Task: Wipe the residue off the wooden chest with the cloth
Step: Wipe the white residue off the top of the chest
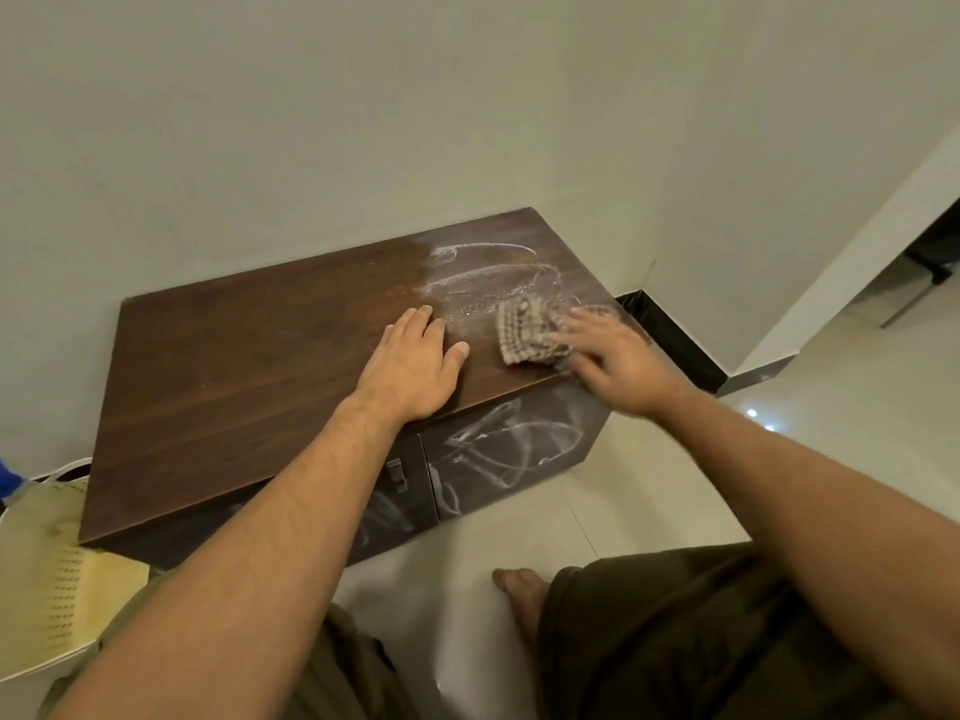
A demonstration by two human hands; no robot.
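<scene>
Here white residue [498,272] swirls over the right end of the wooden chest [249,376], where the right hand [615,366] presses the cloth [524,332] flat-fingered near the front edge, the left hand [410,366] spread flat mid-top.

Ahead of the fingers of the right hand [615,366], the chest top [234,366] lies open up to the wall [363,148]. Just left of them the flat left hand [410,368] bars the way, with open wood beyond it.
</scene>
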